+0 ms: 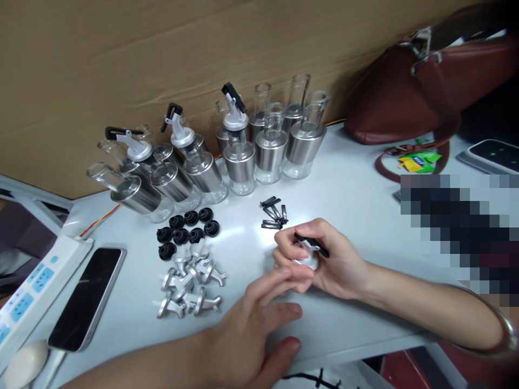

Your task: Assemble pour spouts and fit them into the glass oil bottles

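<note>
My right hand is closed round a silver pourer spout with a black flip lever on top. Beside it, my left hand has its fingers stretched out, the fingertips close to the right hand's fingers. Behind the hands lies a small pile of black levers. To the left are several silver spout bodies in a heap, and above them several black ribbed stoppers. Glass bottles with steel sleeves stand in rows at the back; three carry fitted pourer spouts.
A phone and a white power strip lie at the left. At the back right sits a brown leather bag, with its strap around a green and yellow packet. A cardboard wall stands behind the bottles.
</note>
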{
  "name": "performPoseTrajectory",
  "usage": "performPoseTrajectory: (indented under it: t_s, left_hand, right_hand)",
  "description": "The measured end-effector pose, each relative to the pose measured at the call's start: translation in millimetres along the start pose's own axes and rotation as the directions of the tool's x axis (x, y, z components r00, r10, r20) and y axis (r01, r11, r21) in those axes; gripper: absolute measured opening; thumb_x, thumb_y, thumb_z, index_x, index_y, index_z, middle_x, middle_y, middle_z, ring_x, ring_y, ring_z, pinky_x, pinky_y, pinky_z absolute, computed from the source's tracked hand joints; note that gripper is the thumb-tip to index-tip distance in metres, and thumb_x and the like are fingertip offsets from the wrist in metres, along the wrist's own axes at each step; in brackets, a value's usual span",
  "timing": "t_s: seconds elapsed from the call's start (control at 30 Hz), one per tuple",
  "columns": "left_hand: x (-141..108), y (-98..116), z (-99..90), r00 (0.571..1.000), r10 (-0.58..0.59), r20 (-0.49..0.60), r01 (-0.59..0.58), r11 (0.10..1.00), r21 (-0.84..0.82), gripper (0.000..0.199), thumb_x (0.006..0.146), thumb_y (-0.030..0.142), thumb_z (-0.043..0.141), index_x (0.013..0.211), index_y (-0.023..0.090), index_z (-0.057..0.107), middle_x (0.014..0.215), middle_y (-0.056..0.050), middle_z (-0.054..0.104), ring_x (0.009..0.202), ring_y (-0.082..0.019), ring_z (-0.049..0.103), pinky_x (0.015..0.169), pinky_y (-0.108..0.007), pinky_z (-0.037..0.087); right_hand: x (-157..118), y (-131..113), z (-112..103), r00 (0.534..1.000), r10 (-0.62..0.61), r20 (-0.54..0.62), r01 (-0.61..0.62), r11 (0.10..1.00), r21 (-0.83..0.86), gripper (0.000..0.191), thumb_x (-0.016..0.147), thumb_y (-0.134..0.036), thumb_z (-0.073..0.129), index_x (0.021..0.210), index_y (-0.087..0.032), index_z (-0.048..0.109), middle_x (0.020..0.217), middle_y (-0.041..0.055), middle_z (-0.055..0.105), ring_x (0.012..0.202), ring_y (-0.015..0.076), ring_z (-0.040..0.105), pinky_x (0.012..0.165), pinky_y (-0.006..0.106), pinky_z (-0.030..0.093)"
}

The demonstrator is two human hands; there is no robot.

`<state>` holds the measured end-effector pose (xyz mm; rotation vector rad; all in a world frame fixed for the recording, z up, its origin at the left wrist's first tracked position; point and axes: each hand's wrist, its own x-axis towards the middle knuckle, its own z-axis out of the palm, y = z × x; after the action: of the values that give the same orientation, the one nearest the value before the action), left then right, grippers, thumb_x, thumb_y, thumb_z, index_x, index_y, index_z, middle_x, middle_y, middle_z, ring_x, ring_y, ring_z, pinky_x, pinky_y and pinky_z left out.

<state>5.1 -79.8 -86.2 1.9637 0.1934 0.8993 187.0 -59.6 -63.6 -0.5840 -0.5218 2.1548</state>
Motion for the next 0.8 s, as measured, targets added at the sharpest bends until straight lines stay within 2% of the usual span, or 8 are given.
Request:
performPoseTrajectory:
  t_s: [0.17,0.27,0.37,0.43,0.5,0.57,0.67,0.8]
  left_hand:
    - [-1.6,1.8,-2.4,0.996,-0.082,-0.027,0.085,0.989,0.123,0.050,0.093,0.016,0.046,0.140,0.018,0.028,0.144,-0.020,0.025,0.129,-0.029,0.046,0.104,-0.043,0.047]
    - [0.8,6.5,-6.4,0.984,-0.130,-0.124,0.156,0.960,0.232,0.028,0.097,0.016,0.038,0.124,0.017,0.042,0.137,-0.017,0.036,0.128,-0.024,0.044,0.104,-0.039,0.044]
    - [6.9,11.7,-7.2,0.994,0.054,-0.097,-0.034,0.978,0.204,0.027,0.102,0.025,0.030,0.082,0.020,0.048,0.091,-0.006,0.058,0.092,-0.017,0.058,0.079,-0.028,0.050]
    - [11.6,14.2,-6.1,0.984,0.176,-0.006,-0.173,0.975,0.141,0.037,0.103,0.029,0.029,0.067,0.021,0.033,0.059,0.001,0.044,0.055,-0.012,0.047,0.051,-0.024,0.040]
    - [15.9,16.0,-6.8,0.972,0.227,0.066,-0.234,0.965,0.117,0.038,0.103,0.025,0.026,0.066,0.022,0.018,0.050,0.004,0.024,0.040,-0.011,0.026,0.038,-0.027,0.023]
    - [20.3,18.5,-12.1,0.968,0.239,0.074,-0.246,0.962,0.121,0.038,0.103,0.027,0.022,0.066,0.022,0.013,0.052,0.005,0.015,0.039,-0.011,0.016,0.037,-0.028,0.015]
    - [29.9,27.9,-29.8,0.976,0.219,0.005,-0.218,0.967,0.133,0.041,0.103,0.033,0.023,0.063,0.021,0.022,0.052,0.005,0.021,0.040,-0.010,0.021,0.040,-0.025,0.016]
    - [48.3,49.4,-55.6,0.984,0.065,-0.168,-0.019,0.964,0.264,0.038,0.101,0.028,0.029,0.065,0.021,0.034,0.054,0.004,0.027,0.045,-0.011,0.027,0.046,-0.027,0.020]
  right_hand:
    - [-0.5,-10.5,1.3,0.995,-0.095,-0.037,0.090,0.989,-0.117,0.037,0.078,-0.046,0.058,0.057,-0.018,0.047,0.051,-0.0004,0.051,0.051,0.0141,0.049,0.054,0.027,0.039]
    - [-0.6,-21.2,2.7,0.967,-0.246,-0.068,0.224,0.946,-0.234,0.040,0.076,-0.049,0.063,0.057,-0.018,0.048,0.063,0.0025,0.059,0.064,0.0168,0.057,0.065,0.030,0.047]
    - [-2.1,-27.1,2.8,0.925,-0.361,-0.119,0.298,0.883,-0.363,0.037,0.071,-0.039,0.065,0.048,-0.018,0.045,0.063,0.0045,0.061,0.059,0.0157,0.057,0.054,0.027,0.046]
    - [-3.9,-26.9,2.2,0.909,-0.392,-0.139,0.300,0.850,-0.434,0.031,0.068,-0.032,0.063,0.046,-0.018,0.047,0.053,0.0037,0.058,0.044,0.0119,0.048,0.042,0.024,0.033]
    - [-5.8,-24.1,1.5,0.908,-0.397,-0.134,0.295,0.833,-0.468,0.027,0.066,-0.029,0.062,0.045,-0.017,0.049,0.042,0.0009,0.052,0.035,0.0083,0.037,0.038,0.023,0.021]
    - [-7.2,-20.4,1.1,0.905,-0.408,-0.121,0.307,0.822,-0.479,0.025,0.064,-0.027,0.060,0.044,-0.018,0.047,0.036,-0.0020,0.044,0.033,0.0068,0.030,0.039,0.024,0.016]
    - [-7.0,-17.4,1.6,0.898,-0.427,-0.106,0.331,0.814,-0.477,0.027,0.063,-0.029,0.057,0.044,-0.020,0.041,0.035,-0.0047,0.037,0.035,0.0067,0.025,0.040,0.024,0.015]
    - [-4.8,-22.2,3.8,0.867,-0.487,-0.104,0.379,0.781,-0.496,0.033,0.078,-0.038,0.056,0.054,-0.020,0.043,0.047,-0.0034,0.043,0.042,0.0088,0.034,0.045,0.024,0.026]
